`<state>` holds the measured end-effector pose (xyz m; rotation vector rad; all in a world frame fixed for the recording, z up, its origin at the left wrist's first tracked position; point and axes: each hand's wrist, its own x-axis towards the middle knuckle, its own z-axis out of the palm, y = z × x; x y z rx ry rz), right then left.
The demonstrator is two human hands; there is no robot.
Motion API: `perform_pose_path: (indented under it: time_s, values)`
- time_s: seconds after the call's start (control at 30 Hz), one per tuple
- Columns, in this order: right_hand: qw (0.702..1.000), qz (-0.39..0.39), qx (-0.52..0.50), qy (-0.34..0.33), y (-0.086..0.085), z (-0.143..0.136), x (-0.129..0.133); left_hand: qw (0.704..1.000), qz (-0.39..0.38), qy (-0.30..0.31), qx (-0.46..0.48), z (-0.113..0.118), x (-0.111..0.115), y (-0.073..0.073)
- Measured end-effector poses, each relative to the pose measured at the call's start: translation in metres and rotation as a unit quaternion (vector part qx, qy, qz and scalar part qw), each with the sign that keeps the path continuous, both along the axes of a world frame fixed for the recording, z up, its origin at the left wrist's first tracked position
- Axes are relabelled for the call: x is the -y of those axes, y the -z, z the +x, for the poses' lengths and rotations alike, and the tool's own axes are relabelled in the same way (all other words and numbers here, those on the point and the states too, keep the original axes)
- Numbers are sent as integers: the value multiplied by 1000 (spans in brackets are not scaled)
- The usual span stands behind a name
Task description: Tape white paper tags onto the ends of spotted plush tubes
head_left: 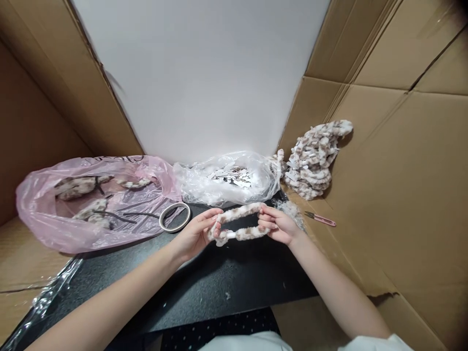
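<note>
Between my two hands a fluffy white-and-brown plush headband (241, 212) is stretched into a long loop above the dark table. My left hand (202, 230) pinches its left end, and my right hand (277, 223) grips the right end. A small white tag (231, 235) sits on the loop's near side. Just left of my left hand lies a roll of tape (174, 217). Behind the loop is a clear plastic bag (193, 187) with many white tags (239, 176) inside.
An open pink plastic bag (40, 209) on the left holds spotted plush pieces (93, 213) and dark strips. A heap of similar plush bands (310, 163) leans against the cardboard wall (395, 185) at right. Pink-handled thread snips (321, 218) lie near it. The table (219, 287) has dark speckles.
</note>
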<state>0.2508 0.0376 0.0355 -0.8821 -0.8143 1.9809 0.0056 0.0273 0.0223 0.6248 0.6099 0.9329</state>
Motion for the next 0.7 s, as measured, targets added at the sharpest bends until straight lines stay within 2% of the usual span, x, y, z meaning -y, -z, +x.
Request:
perform_pose_path:
  time_s: [0.3,0.43,0.53,0.6,0.63,0.67,0.7]
  values:
    - [999,-9,19,-32,-10,14,-5,998,-1,52,26,11,-1,-1]
    - [996,13,67,-50,-12,16,-5,996,51,37,-65,14,2,10]
    - [982,44,141,-115,-30,17,-11,982,86,101,-131,13,6,26]
    - [946,119,251,-168,-60,22,-23,977,106,91,-159,9,8,35]
    - [913,173,326,-174,-81,27,-30,975,127,72,-167,7,7,39]
    - [867,244,411,-143,-106,32,-39,971,155,57,-175,4,7,42]
    - [803,309,504,-76,-132,40,-47,965,183,40,-184,2,5,45]
